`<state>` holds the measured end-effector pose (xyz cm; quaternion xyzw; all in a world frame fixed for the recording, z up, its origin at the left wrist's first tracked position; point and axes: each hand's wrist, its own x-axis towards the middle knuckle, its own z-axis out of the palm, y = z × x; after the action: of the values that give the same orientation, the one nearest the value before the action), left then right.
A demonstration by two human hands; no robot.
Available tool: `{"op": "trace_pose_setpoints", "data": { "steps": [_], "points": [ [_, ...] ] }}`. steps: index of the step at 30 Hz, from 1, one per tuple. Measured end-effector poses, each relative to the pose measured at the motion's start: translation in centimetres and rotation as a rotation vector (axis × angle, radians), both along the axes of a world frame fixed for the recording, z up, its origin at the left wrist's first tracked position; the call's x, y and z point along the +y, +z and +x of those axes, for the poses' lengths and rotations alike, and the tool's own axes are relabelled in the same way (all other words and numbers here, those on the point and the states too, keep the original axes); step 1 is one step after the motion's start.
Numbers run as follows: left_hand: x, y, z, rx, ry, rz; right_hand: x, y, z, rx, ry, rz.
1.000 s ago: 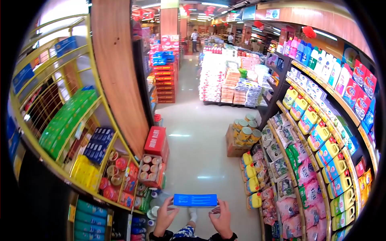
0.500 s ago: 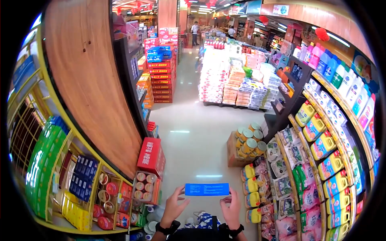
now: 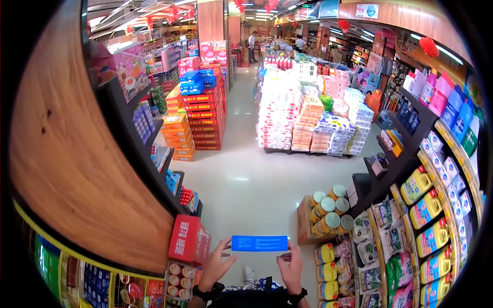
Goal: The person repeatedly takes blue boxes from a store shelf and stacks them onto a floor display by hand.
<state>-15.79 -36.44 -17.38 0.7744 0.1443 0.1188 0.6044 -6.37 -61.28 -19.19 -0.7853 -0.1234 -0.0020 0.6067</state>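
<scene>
A flat, oblong blue box (image 3: 259, 243) with small pale print spans the gap between my two hands, level in front of my body. My left hand (image 3: 220, 264) grips its left end, with the fingertips at the edge. At the right end, my right hand (image 3: 291, 264) holds it the same way, thumb below and fingers behind. Dark bands circle both wrists. The print is too small to read, and the far side of the box is hidden.
To the left stand a red carton (image 3: 186, 238) and a dark shelf rack (image 3: 141, 138). Cans (image 3: 327, 206) fill a cardboard box on the right, beside shelves of yellow jugs (image 3: 425, 209). Stacked packages (image 3: 308, 110) rise farther along the aisle, where two people stand far back.
The camera has moved forward along the aisle, so the shelves and stacks appear nearer. Both hands still hold the blue box, slightly farther left in view.
</scene>
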Motion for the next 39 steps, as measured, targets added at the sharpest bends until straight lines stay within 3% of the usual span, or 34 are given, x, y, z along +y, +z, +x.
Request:
{"op": "trace_pose_setpoints", "data": {
  "steps": [5, 17, 23, 27, 34, 39],
  "points": [
    [4.4, 1.5, 9.4, -0.002, 0.033, -0.031, 5.0, 1.8, 10.7, -0.016, 0.049, -0.046],
    [17.5, -1.5, 33.0, 0.029, 0.049, 0.008, 18.0, -0.5, 33.4, 0.0, 0.028, -0.135],
    [25.6, 1.3, 45.3, -0.036, 0.062, 0.021, 26.3, 3.1, 45.9, -0.031, 0.047, -0.153],
    [30.2, 2.6, 50.6, -0.055, 0.138, 0.06, 32.1, 2.6, 52.3, 0.0, 0.093, -0.13],
    [39.9, -0.5, 57.6, 0.042, 0.279, 0.014, 43.1, 0.0, 63.7, 0.023, 0.273, -0.131],
    [47.2, -4.3, 66.0, 0.004, 0.379, -0.031, 51.1, -1.6, 72.9, -0.107, 0.302, -0.072]
  ]
}}
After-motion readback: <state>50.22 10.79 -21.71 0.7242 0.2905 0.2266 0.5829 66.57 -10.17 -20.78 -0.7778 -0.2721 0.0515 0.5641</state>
